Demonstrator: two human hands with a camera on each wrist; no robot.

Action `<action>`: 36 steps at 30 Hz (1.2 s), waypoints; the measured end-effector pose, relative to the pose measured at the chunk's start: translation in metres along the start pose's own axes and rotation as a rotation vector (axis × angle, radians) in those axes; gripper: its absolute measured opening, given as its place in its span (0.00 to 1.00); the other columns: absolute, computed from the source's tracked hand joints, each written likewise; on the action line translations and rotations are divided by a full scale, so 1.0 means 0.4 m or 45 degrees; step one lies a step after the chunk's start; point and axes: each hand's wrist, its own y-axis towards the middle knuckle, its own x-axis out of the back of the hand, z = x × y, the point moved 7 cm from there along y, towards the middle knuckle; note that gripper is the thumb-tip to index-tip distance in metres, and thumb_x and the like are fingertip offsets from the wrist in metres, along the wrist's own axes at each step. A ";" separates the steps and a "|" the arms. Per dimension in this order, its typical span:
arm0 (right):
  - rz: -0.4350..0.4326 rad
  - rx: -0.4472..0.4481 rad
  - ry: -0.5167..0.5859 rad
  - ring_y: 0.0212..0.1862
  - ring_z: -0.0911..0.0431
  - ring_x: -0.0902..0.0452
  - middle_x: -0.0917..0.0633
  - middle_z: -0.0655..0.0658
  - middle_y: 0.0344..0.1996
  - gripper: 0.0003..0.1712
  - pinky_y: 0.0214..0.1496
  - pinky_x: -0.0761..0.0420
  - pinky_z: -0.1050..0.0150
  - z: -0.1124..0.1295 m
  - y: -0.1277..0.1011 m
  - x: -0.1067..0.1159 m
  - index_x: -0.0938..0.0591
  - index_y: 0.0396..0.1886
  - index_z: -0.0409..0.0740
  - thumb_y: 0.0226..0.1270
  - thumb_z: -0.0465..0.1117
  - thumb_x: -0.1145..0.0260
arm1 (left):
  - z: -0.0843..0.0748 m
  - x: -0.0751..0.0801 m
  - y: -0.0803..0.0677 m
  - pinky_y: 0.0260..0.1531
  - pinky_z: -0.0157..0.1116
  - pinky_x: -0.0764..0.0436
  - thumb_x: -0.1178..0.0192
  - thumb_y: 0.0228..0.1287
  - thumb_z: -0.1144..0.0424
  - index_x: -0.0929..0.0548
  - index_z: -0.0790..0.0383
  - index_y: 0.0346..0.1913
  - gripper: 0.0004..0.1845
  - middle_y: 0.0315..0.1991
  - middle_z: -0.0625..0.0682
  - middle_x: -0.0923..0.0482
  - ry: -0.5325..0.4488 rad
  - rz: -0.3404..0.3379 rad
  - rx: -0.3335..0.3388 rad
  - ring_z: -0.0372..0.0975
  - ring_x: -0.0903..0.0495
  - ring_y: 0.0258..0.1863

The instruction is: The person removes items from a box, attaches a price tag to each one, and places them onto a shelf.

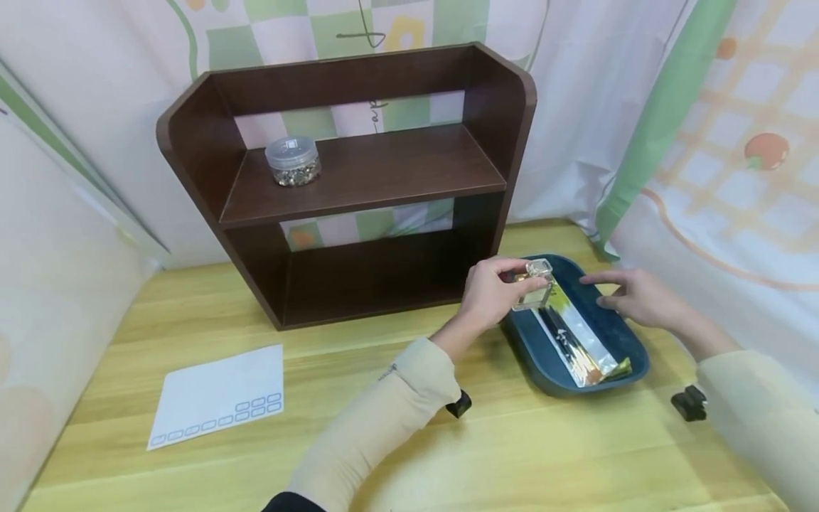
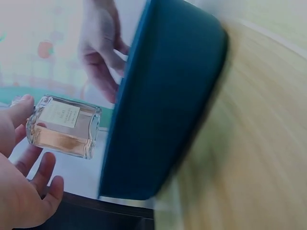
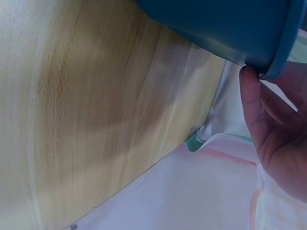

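My left hand [image 1: 489, 288] holds a small clear glass perfume bottle [image 1: 532, 288] between thumb and fingers, above the near-left part of a dark blue plastic tray [image 1: 544, 380]. In the left wrist view the bottle [image 2: 64, 127] has a pale label and amber liquid low inside, and the other fingers spread loosely below it. My right hand [image 1: 640, 295] is at the tray's far-right rim. In the right wrist view the right hand [image 3: 280, 124] has one fingertip against the outer wall under the rim, its other fingers on the opposite side. Inside the tray lies a clear packet of slim black-and-gold sticks [image 1: 569, 341].
A dark brown two-tier shelf [image 1: 371, 171] stands behind, left of the tray. On its upper board is a clear lidded jar [image 1: 293, 162] with small shiny pieces. A white sheet [image 1: 220, 391] with printed blue boxes lies on the wooden table [image 1: 512, 455]. Patterned curtains surround the table.
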 end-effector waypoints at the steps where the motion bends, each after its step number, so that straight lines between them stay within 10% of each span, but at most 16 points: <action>1: 0.003 -0.004 0.001 0.17 0.60 0.26 0.14 0.39 0.32 0.24 0.17 0.26 0.65 -0.001 0.001 -0.001 0.21 0.59 0.30 0.61 0.23 0.34 | -0.009 0.008 -0.002 0.26 0.26 0.21 0.22 0.53 0.53 0.09 0.54 0.46 0.18 0.37 0.37 0.16 -0.033 -0.001 -0.014 0.27 0.23 0.31; 10: 0.003 0.020 0.010 0.15 0.58 0.26 0.16 0.27 0.46 0.25 0.16 0.25 0.64 -0.002 0.006 -0.003 0.21 0.58 0.29 0.60 0.21 0.34 | -0.024 0.087 -0.024 0.25 0.29 0.20 0.22 0.54 0.56 0.09 0.56 0.47 0.17 0.36 0.37 0.17 -0.156 -0.015 0.016 0.31 0.23 0.32; 36: 0.023 0.047 0.002 0.21 0.59 0.20 0.23 0.18 0.54 0.25 0.21 0.19 0.61 -0.024 0.031 -0.019 0.26 0.60 0.26 0.62 0.24 0.35 | 0.103 0.253 -0.152 0.27 0.31 0.16 0.22 0.53 0.61 0.09 0.58 0.45 0.15 0.39 0.41 0.15 -0.132 -0.008 0.081 0.34 0.18 0.34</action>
